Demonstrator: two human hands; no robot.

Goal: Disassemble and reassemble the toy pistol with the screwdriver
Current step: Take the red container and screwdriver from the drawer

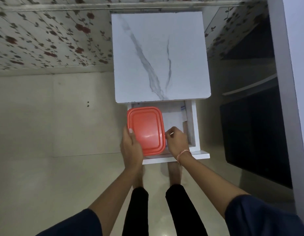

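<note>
A box with an orange-red lid (146, 128) is held over the open white drawer (193, 132) of a small cabinet. My left hand (130, 147) grips the box's left edge, thumb on the lid. On the box's right edge my right hand (176, 140) has its fingers curled; a thin bracelet circles that wrist. What the box holds is hidden under its lid. No toy pistol or screwdriver shows anywhere in view.
The cabinet's white marble-patterned top (158, 55) lies just beyond the drawer. A floral wall stands to the left, a dark cabinet (255, 133) to the right. My legs and feet stand on the pale tiled floor below the drawer front (200, 155).
</note>
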